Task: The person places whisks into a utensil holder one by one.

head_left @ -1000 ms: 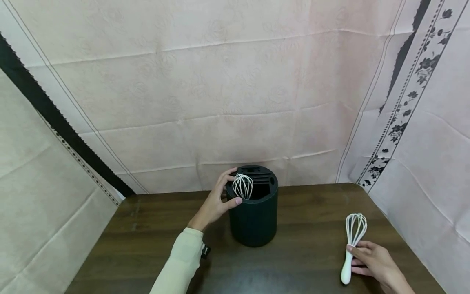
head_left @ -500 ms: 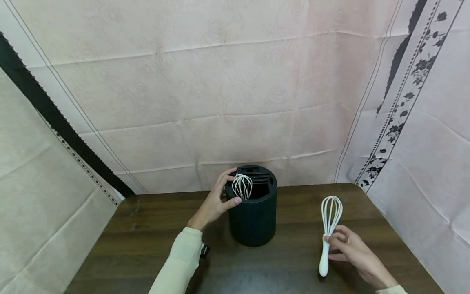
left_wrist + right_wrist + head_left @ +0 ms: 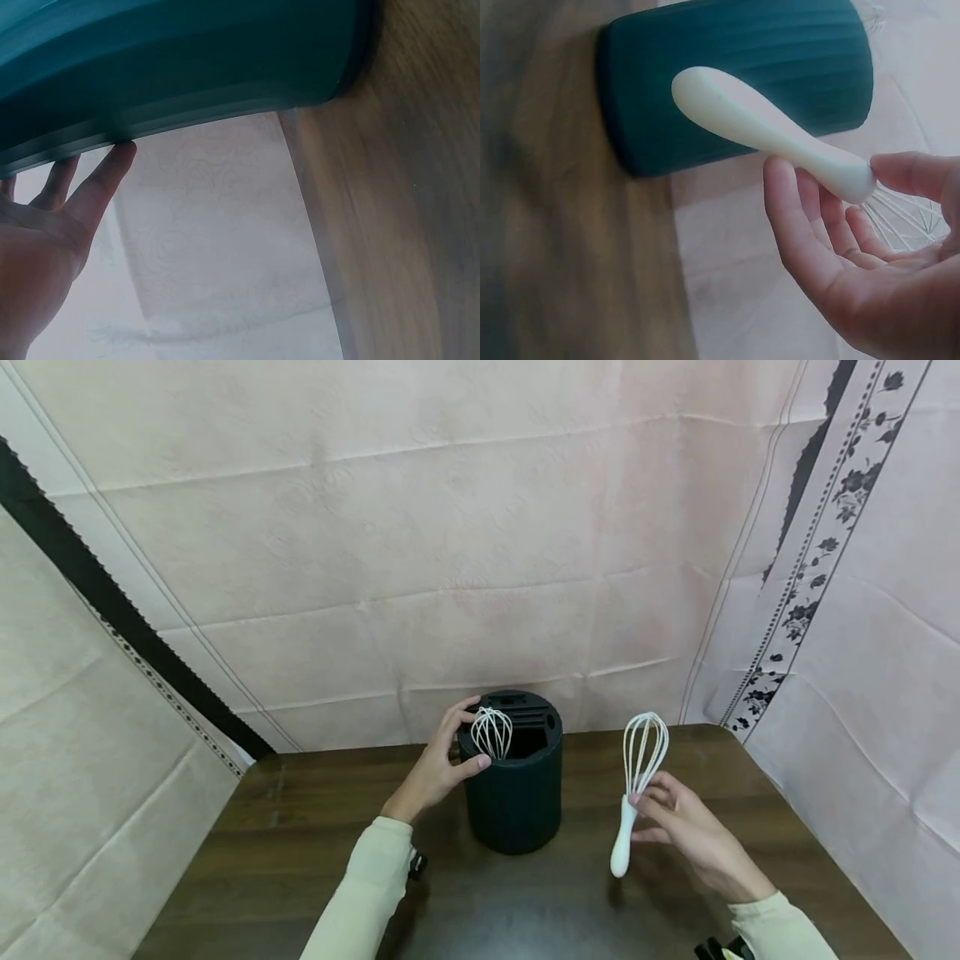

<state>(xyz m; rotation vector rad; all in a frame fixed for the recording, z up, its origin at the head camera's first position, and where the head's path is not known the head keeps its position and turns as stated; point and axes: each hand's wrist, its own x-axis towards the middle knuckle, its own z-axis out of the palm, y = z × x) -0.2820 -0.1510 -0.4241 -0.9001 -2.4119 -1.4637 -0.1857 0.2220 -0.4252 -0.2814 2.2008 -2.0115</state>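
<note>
A dark green cylindrical utensil holder point(image 3: 513, 806) with a slotted top stands upright on the table. My left hand point(image 3: 433, 770) holds it at the upper left, thumb on the front rim and fingers around the far side; the left wrist view shows fingertips against its wall point(image 3: 187, 67). Inside the holder's left part is a white whisk point(image 3: 492, 732), its handle hidden within. To the holder's right, my right hand point(image 3: 690, 831) pinches a second white whisk point(image 3: 622, 839) where handle meets wires. This one is raised above the table, wires up and handle point(image 3: 757, 120) down.
The brown wooden table point(image 3: 300, 860) ends at a back edge close behind the holder. Pale cloth point(image 3: 450, 568) hangs behind it and on both sides, with a floral strip point(image 3: 806, 610) at right.
My right hand has carried the held whisk leftward and farther back, nearer the holder, lifting it off the table. The left hand stays on the holder.
</note>
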